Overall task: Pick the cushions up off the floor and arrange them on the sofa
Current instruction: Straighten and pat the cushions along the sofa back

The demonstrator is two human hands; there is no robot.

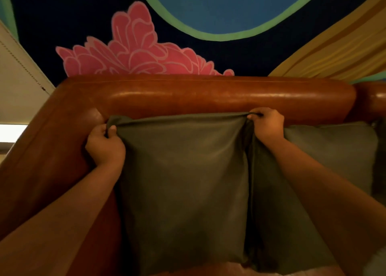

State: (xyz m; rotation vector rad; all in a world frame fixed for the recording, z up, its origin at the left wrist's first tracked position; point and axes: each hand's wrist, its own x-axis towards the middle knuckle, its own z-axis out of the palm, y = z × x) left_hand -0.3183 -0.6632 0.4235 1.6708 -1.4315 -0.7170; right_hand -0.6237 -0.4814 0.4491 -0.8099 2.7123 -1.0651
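Both hands pinch the top corners of the olive cushion (183,171), left hand (104,146) and right hand (266,124) fingers closed on fabric. Cushion upright against the brown sofa (188,96) backrest, touching a second cushion (330,156) at its right.

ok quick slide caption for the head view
Both hands, left hand and right hand, grip the olive cushion by its top corners against the brown sofa.

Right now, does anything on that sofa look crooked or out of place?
Nothing stands out. The olive cushion stands upright against the brown sofa, beside a second cushion. The left hand and right hand pinch its top corners, bunching the fabric there.
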